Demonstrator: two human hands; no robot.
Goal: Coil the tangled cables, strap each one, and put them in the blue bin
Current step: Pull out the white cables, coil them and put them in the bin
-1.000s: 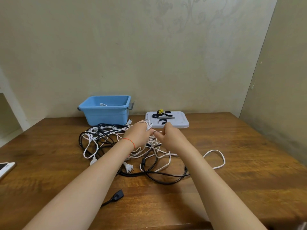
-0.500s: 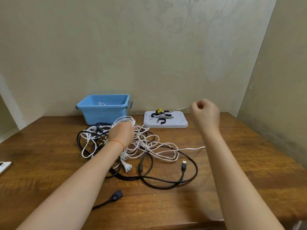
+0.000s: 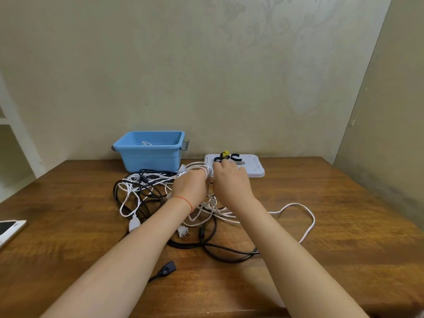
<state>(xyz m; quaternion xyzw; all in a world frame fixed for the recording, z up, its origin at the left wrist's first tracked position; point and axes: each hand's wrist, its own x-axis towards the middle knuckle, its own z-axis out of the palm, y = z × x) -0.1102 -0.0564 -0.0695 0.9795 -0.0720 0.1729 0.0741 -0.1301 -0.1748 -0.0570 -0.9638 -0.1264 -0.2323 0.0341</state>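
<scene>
A tangle of white and black cables lies on the wooden table in front of the blue bin. My left hand grips a bunch of white cable loops that arch over its fingers. Right beside it, my right hand pinches the same white cable next to the loops. A loose stretch of that white cable curves out to the right on the table. Black straps lie on a white tray behind my hands. One white coil sits inside the bin.
A phone lies at the table's left edge. A black cable end with a socket lies between my forearms. A white plug and black loops lie under my arms. Walls stand behind and to the right.
My right hand, raised out to the right half a second ago with the white cable drawn taut, has come back beside my left hand. The free cable now lies in a loop on the right.
</scene>
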